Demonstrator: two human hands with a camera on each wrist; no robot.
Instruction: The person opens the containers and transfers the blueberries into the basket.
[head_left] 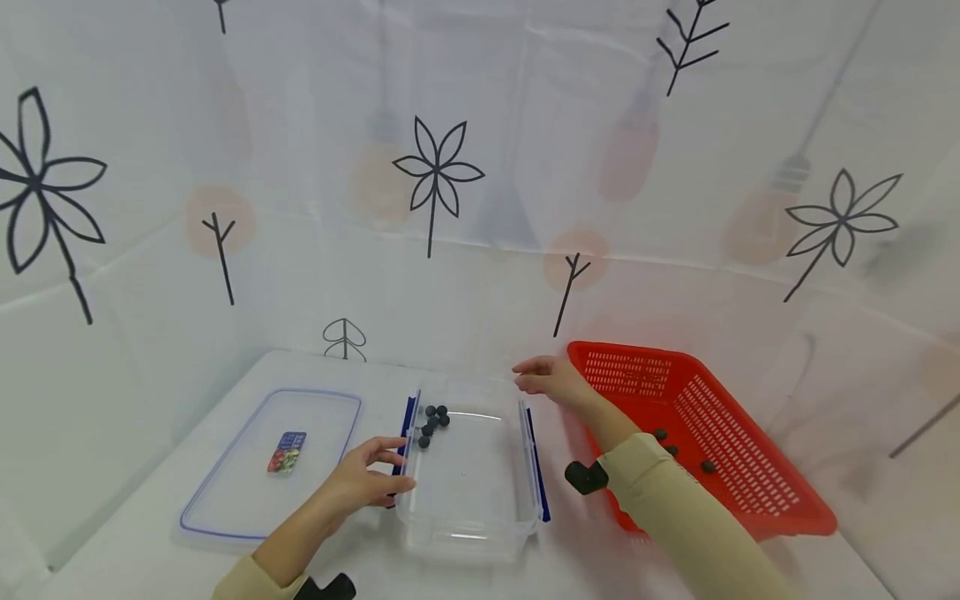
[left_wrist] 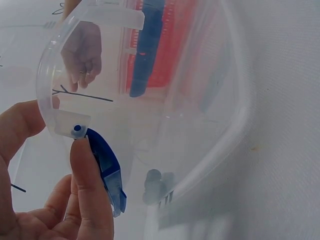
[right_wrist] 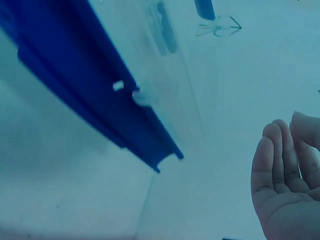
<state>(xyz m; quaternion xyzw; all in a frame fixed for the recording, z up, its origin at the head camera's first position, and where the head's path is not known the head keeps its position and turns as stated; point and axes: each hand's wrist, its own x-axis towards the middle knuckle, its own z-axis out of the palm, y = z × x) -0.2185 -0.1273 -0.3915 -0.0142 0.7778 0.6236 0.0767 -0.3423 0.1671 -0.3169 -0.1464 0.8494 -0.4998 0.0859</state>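
A clear plastic container (head_left: 468,492) with blue side latches stands in the middle of the table. Several small dark balls (head_left: 430,427) lie along its left side, toward the far end; they look blurred through the plastic in the left wrist view. My left hand (head_left: 365,477) holds the container's left rim between thumb and fingers, beside a hanging blue latch (left_wrist: 106,162). Above the far right corner, my right hand (head_left: 555,382) has loosely extended fingers and nothing in its grasp. In the right wrist view, it appears apart from the right blue latch (right_wrist: 90,85).
To the right, a red perforated basket (head_left: 750,417) holds several dark pieces (head_left: 708,467). A clear lid (head_left: 225,492) with a blue edge lies on the left, bearing a colourful label (head_left: 287,452). Behind the table hangs a patterned white curtain (head_left: 480,308).
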